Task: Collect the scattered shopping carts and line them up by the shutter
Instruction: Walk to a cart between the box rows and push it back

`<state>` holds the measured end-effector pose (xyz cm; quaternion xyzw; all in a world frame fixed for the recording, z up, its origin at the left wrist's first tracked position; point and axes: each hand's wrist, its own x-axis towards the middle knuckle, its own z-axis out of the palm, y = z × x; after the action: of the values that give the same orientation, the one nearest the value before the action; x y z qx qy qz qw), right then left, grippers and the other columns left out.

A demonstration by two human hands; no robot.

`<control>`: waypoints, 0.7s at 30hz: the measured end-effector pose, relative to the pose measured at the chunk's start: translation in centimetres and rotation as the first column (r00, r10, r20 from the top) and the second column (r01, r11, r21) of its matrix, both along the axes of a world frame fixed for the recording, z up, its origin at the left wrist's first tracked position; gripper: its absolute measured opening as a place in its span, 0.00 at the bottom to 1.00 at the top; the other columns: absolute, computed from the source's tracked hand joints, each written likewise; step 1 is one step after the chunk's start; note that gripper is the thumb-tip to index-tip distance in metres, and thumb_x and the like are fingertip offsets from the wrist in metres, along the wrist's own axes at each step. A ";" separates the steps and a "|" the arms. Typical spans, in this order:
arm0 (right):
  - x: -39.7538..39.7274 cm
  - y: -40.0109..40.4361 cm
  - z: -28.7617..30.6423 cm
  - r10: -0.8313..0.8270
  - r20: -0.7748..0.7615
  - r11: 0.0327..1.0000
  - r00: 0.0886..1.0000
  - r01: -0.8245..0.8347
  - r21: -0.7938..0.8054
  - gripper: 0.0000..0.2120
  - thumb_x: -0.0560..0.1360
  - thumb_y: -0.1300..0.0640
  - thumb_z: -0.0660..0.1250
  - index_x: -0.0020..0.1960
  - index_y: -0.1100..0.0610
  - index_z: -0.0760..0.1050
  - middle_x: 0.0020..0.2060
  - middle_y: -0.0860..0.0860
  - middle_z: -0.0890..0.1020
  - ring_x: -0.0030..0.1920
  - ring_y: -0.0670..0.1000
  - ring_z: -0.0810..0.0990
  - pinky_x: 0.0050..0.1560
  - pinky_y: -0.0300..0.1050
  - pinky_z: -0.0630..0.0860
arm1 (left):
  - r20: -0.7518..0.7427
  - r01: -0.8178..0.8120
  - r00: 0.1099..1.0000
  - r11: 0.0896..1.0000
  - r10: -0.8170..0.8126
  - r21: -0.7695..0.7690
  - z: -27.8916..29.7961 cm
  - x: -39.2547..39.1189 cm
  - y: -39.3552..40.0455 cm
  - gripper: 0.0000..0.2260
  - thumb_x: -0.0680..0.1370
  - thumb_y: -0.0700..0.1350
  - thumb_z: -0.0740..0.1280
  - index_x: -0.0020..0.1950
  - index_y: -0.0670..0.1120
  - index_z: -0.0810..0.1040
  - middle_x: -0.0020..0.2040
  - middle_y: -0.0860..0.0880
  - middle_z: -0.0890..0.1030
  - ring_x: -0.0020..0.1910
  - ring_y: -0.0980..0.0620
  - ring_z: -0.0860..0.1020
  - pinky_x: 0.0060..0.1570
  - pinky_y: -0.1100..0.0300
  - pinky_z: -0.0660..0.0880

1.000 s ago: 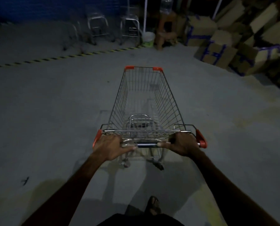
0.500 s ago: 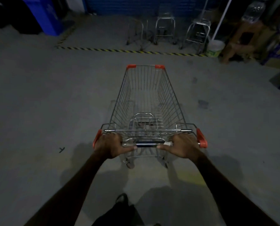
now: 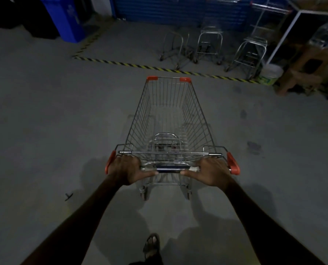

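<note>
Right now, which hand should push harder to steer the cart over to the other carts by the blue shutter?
Probably the left hand. Both hands grip the shopping cart handle, right hand too, but the parked carts stand ahead and to the right, so a stronger left push would swing it that way.

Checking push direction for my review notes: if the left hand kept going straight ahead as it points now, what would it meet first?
The left hand already grips the cart handle; straight on, the basket rail probably comes first, though depth is unclear.
</note>
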<state>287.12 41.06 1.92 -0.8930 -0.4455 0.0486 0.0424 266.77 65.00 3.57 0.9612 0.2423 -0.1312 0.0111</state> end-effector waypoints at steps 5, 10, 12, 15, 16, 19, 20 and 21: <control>6.6 7.2 -1.1 -0.051 -0.027 0.999 0.998 0.050 -0.016 0.51 0.60 0.07 0.44 0.58 0.39 0.84 0.54 0.44 0.88 0.56 0.49 0.86 0.57 0.50 0.81 | -0.028 -0.006 1.000 1.000 0.006 -0.016 0.1 6.7 7.1 0.53 0.64 0.90 0.43 0.61 0.55 0.86 0.64 0.52 0.85 0.66 0.48 0.81 0.73 0.43 0.65; 13.2 13.8 -0.9 -0.060 -0.030 0.997 0.998 0.059 -0.043 0.51 0.60 0.08 0.43 0.56 0.40 0.85 0.52 0.43 0.88 0.54 0.48 0.86 0.55 0.49 0.82 | -0.027 0.024 0.999 0.999 -0.025 -0.029 0.9 13.9 14.0 0.51 0.66 0.89 0.44 0.63 0.56 0.85 0.64 0.52 0.85 0.65 0.49 0.81 0.74 0.44 0.66; 15.9 16.4 -0.7 -0.068 -0.025 0.996 0.997 0.067 -0.051 0.51 0.60 0.08 0.43 0.49 0.44 0.86 0.44 0.44 0.87 0.48 0.47 0.86 0.50 0.46 0.81 | -0.001 0.044 0.999 0.998 -0.044 -0.052 0.9 16.8 16.6 0.45 0.70 0.86 0.49 0.61 0.55 0.85 0.63 0.51 0.85 0.64 0.49 0.81 0.72 0.47 0.68; 20.2 20.6 -0.1 -0.060 -0.010 0.998 0.998 0.060 -0.025 0.50 0.61 0.08 0.44 0.44 0.48 0.84 0.40 0.46 0.87 0.45 0.49 0.86 0.48 0.46 0.81 | 0.025 -0.015 1.000 0.999 0.016 -0.037 -0.1 21.5 21.4 0.49 0.64 0.90 0.45 0.52 0.55 0.86 0.59 0.53 0.86 0.65 0.49 0.81 0.75 0.42 0.61; 21.8 21.9 0.0 -0.058 -0.001 0.998 0.998 0.058 -0.018 0.49 0.62 0.08 0.45 0.43 0.49 0.84 0.41 0.47 0.87 0.46 0.50 0.86 0.49 0.46 0.81 | 0.029 -0.038 0.999 0.998 0.039 -0.041 -0.3 23.1 22.9 0.50 0.62 0.91 0.44 0.51 0.55 0.86 0.59 0.53 0.86 0.65 0.49 0.80 0.76 0.40 0.59; 26.9 25.8 0.3 -0.058 0.027 0.997 0.998 0.059 -0.045 0.49 0.62 0.08 0.46 0.39 0.51 0.80 0.41 0.49 0.87 0.46 0.52 0.86 0.50 0.48 0.80 | 0.021 -0.056 0.998 0.995 0.058 -0.077 0.3 28.1 26.5 0.48 0.64 0.90 0.47 0.51 0.55 0.86 0.58 0.53 0.86 0.64 0.49 0.81 0.75 0.42 0.62; 28.6 27.2 0.4 -0.056 0.030 0.997 0.998 0.058 -0.051 0.50 0.61 0.08 0.45 0.39 0.51 0.80 0.40 0.49 0.86 0.45 0.52 0.86 0.50 0.48 0.81 | 0.016 -0.046 0.999 0.995 0.047 -0.083 0.7 29.7 27.5 0.46 0.66 0.89 0.48 0.51 0.54 0.86 0.58 0.52 0.86 0.63 0.49 0.82 0.73 0.44 0.66; 30.4 28.6 0.5 -0.054 0.027 0.997 0.998 0.055 -0.056 0.50 0.61 0.08 0.46 0.39 0.51 0.81 0.38 0.48 0.85 0.43 0.51 0.85 0.49 0.47 0.81 | 0.007 -0.038 0.999 0.996 0.039 -0.079 1.0 31.4 28.6 0.45 0.67 0.88 0.49 0.52 0.54 0.86 0.59 0.51 0.86 0.64 0.48 0.81 0.72 0.44 0.67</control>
<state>317.51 69.62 2.43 -0.9062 -0.4198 0.0487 0.0125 298.13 93.63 4.56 0.9558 0.2553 -0.1363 0.0527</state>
